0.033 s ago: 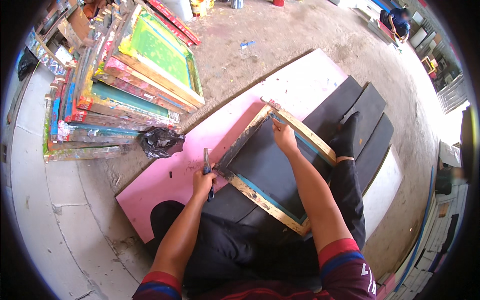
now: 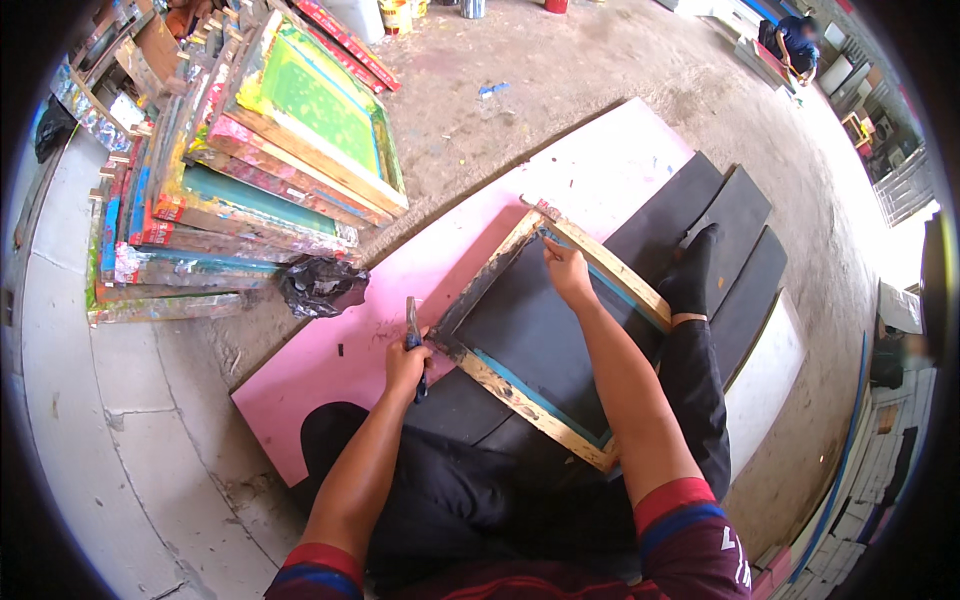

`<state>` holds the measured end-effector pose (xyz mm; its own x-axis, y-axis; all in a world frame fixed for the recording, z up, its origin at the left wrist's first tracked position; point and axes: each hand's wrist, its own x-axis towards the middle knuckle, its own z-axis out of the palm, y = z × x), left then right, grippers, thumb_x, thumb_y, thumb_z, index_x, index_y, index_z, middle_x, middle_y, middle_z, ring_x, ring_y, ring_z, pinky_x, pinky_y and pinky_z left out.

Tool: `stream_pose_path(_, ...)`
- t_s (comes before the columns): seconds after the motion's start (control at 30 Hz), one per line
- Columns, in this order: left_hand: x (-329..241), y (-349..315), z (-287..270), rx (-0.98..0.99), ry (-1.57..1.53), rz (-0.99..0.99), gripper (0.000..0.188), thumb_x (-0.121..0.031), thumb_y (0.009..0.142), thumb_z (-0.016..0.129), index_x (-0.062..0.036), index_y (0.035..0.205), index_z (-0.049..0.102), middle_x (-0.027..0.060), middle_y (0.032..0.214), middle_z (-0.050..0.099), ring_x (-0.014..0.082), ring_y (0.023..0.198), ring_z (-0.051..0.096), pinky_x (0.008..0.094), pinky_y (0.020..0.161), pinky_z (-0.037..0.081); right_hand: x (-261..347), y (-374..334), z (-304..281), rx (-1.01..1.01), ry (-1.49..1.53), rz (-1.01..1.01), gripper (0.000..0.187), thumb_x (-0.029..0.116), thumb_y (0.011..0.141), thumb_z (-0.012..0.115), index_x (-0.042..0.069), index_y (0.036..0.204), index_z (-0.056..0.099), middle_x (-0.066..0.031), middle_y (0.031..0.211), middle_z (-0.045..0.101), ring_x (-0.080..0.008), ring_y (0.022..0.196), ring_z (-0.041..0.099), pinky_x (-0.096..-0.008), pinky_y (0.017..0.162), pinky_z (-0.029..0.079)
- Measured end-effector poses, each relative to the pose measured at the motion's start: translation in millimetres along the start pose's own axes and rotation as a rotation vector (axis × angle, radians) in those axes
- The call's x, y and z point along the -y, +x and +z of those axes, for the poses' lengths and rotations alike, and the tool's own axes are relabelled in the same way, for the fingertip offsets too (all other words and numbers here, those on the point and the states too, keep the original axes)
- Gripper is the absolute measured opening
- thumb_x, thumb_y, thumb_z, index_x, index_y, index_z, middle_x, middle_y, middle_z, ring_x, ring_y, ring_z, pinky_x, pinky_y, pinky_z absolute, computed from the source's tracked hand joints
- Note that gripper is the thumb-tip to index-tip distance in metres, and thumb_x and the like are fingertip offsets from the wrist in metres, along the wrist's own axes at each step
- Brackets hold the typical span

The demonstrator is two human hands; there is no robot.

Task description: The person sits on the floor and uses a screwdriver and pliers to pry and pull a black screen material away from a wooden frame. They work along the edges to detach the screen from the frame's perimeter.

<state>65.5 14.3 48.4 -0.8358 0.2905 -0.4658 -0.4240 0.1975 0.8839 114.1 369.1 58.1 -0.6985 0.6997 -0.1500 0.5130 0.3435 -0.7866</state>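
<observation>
A wooden screen-printing frame (image 2: pixel 540 408) with dark mesh (image 2: pixel 530 310) and teal inner edges lies tilted across dark boards between my legs. My left hand (image 2: pixel 404 368) is wrapped round a hand tool (image 2: pixel 412 325) with dark blue grips and a metal head, which looks like pliers. It is held upright beside the frame's left corner. Over the mesh, my right hand (image 2: pixel 567 274) has its fingers closed at the inside of the far corner. Whatever they pinch there is too small to make out.
Paint-stained screen frames (image 2: pixel 300 165) are stacked at the far left, with a crumpled black plastic bag (image 2: pixel 322 287) beside them. Under the work lie a pink board (image 2: pixel 340 385) and dark boards (image 2: pixel 735 225). Another person (image 2: pixel 795 48) works at the far right.
</observation>
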Motion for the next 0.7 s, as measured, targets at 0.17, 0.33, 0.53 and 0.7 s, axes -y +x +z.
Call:
stream_pose_path(0.17, -6, 6, 1, 0.039, 0.038, -0.001, 0.055, 0.0, 0.081, 0.061, 0.0036, 0.136, 0.066, 0.0098, 0.083, 0.069, 0.0182, 0.059, 0.065, 0.0309, 0.056, 0.049, -5, 12, -6, -0.028, 0.026, -0.088, 0.038, 0.034, 0.106, 0.06, 0.023, 0.141, 0.068, -0.0007, 0.063, 0.05, -0.0112, 0.045, 0.041, -0.0305, 0.042, 0.037)
stream_pose_path(0.33, -9, -2, -1, -0.005, -0.006, -0.011, 0.051, 0.003, 0.081, 0.062, 0.0049, 0.131, 0.069, 0.0055, 0.073, 0.065, 0.0158, 0.055, 0.064, 0.03, 0.053, 0.047, 22, 3, -9, 0.195, 0.28, 0.253, 0.04, 0.034, 0.108, 0.056, 0.026, 0.147, 0.062, 0.0015, 0.063, 0.047, -0.0097, 0.046, 0.039, -0.0289, 0.041, 0.031)
stream_pose_path(0.53, -13, 4, 4, 0.035, -0.019, -0.026, 0.05, 0.003, 0.081, 0.063, 0.0042, 0.13, 0.07, 0.0048, 0.075, 0.065, 0.0155, 0.055, 0.064, 0.0304, 0.053, 0.047, -1, 14, -13, 0.115, 0.199, 0.207, 0.041, 0.034, 0.102, 0.063, 0.019, 0.14, 0.067, -0.0199, 0.089, 0.072, -0.0302, 0.075, 0.069, -0.0401, 0.067, 0.054)
stream_pose_path(0.7, -8, 4, 0, 0.011, -0.036, -0.029, 0.049, 0.003, 0.081, 0.063, 0.0037, 0.13, 0.07, 0.0056, 0.079, 0.066, 0.0154, 0.056, 0.064, 0.03, 0.053, 0.047, 21, -23, -7, -0.007, -0.263, -0.074, 0.039, 0.034, 0.102, 0.058, 0.024, 0.138, 0.067, -0.0251, 0.117, 0.072, -0.0449, 0.112, 0.068, -0.051, 0.098, 0.054)
